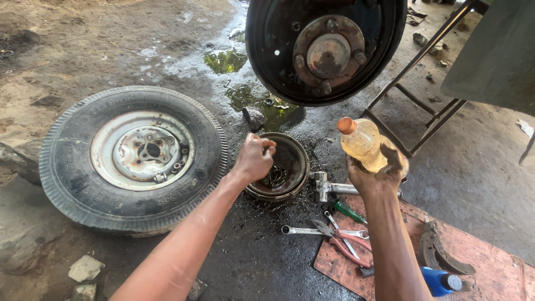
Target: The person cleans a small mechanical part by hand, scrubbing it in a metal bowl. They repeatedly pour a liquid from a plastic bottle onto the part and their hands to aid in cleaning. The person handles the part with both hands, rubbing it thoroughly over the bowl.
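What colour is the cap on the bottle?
Orange, on the bottle cap in the right hand, head view.

A removed wheel (134, 159) lies flat on the wet ground. A bare hub (329, 53) hangs above. Spanner (312, 230), pliers (348, 245) and brake shoe (437, 253) lie near a wooden board (490, 267).

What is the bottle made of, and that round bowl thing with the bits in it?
The bottle in the right hand looks like clear plastic: yellowish liquid shows through it, and its cap is orange. The round drum under the left hand looks like dark, greasy, rusty metal, probably cast iron.
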